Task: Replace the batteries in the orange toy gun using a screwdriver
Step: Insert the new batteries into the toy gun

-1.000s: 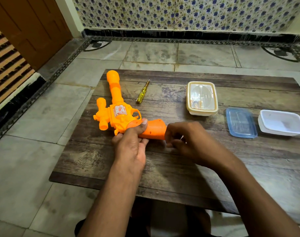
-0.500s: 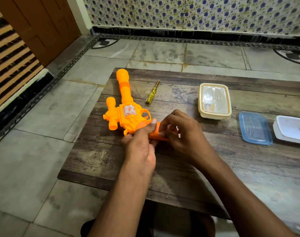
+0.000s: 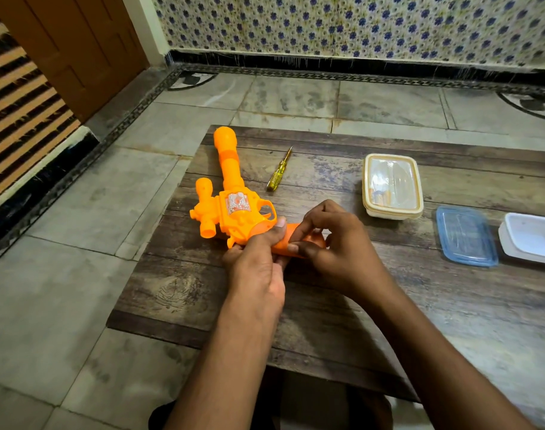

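The orange toy gun [image 3: 230,193] lies on the wooden table [image 3: 389,305], barrel pointing away from me. My left hand [image 3: 258,259] grips the gun where the body meets the handle, thumb on top. My right hand [image 3: 330,240] has its fingers curled over the orange handle, fingertips pinching at its top face; what lies under them is hidden. A small yellow-handled screwdriver [image 3: 279,170] lies on the table just right of the barrel, untouched.
A cream lidded box [image 3: 392,184] with small items inside sits at the table's back right. A blue lid [image 3: 465,235] and an open white tub [image 3: 531,237] lie to its right. Tiled floor surrounds the low table.
My right hand has moved left from the handle's end onto the handle, its fingers now curled over it. The left hand keeps its grip on the gun.
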`<state>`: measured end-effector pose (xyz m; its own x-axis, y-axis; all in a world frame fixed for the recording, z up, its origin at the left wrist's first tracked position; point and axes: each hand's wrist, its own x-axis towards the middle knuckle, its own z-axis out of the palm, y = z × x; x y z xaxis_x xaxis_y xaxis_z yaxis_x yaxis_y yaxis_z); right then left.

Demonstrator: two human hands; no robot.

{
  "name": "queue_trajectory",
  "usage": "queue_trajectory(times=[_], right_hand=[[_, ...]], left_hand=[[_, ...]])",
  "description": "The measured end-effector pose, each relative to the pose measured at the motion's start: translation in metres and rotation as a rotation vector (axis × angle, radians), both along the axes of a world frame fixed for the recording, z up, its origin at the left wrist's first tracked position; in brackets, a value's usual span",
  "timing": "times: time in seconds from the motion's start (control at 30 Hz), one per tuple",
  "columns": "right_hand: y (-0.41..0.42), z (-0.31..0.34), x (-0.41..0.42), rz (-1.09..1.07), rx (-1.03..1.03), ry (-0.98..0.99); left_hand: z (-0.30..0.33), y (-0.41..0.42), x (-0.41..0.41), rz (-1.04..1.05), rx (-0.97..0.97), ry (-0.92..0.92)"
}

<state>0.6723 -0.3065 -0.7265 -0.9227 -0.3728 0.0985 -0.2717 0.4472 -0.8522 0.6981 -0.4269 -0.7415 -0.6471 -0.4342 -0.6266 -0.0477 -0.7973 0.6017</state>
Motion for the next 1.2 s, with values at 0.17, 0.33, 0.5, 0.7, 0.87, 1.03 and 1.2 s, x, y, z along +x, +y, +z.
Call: queue_trajectory(times=[0.17, 0.33, 0.5, 0.7, 0.87, 1.03, 1.2], right_hand=[[-0.001, 0.004, 0.0, -0.035, -0.061, -0.142], [-0.002, 0.005, 0.001, -0.115, -0.159, -0.241], [-0.007, 0.006, 0.002, -0.158, -0.133, -0.232], [-0.004, 0.009, 0.001, -0.107, -0.128, -0.24], [-0.003, 0.008, 0.002, -0.168, -0.207, -0.259], [0.0, 0.008, -0.002, -0.064, -0.12, -0.223], [0.01, 0.01, -0.003, -0.027, -0.11, -0.278]], left_hand=[[0.002, 0.0, 0.0, 0.006, -0.013, 0.01], [0.004, 0.001, 0.0, -0.005, -0.01, 0.007], [0.004, 0.001, 0.001, -0.002, -0.026, 0.0], [0.002, -0.001, 0.0, -0.013, -0.009, 0.005], [0.003, 0.001, 0.0, 0.003, -0.009, 0.003], [-0.001, -0.001, -0.001, -0.012, 0.0, 0.0], [0.0, -0.001, 0.0, -0.008, -0.014, -0.021]])
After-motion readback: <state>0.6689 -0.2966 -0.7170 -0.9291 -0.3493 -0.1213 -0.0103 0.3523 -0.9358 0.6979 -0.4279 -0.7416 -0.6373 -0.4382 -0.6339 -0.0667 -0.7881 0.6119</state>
